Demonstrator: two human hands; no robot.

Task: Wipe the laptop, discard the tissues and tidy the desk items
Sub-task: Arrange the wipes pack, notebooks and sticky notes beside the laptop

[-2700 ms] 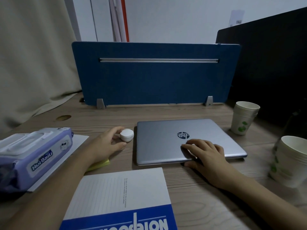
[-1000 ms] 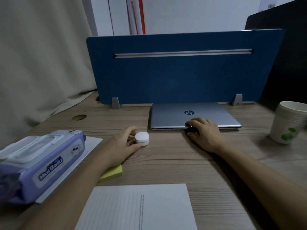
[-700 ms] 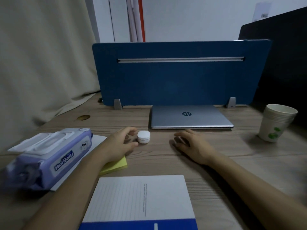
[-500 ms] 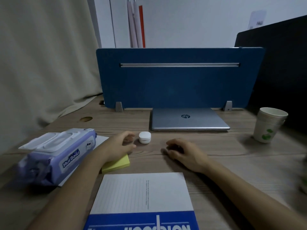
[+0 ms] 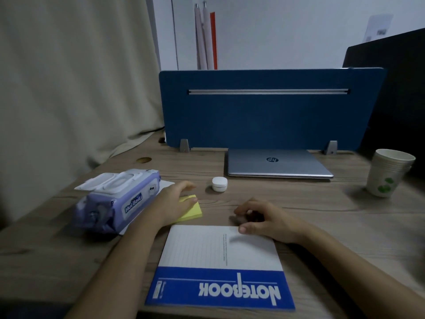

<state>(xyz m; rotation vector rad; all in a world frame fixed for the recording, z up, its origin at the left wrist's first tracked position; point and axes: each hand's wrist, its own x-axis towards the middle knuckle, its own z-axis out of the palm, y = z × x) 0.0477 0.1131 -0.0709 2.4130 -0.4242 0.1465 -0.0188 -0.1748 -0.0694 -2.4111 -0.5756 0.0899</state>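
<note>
Notebook (image 5: 219,265) is the landmark – long axis runs toward the person. R hand (image 5: 266,221) at its far edge, fingers loosely curled, holding nothing, thumb touching the cover. L hand (image 5: 176,203) relaxed on yellow sticky pad (image 5: 192,211), beyond its far-left corner. HP laptop (image 5: 276,163) lies well beyond the notebook – R hand has pulled back from it since 1 s ago.
</note>
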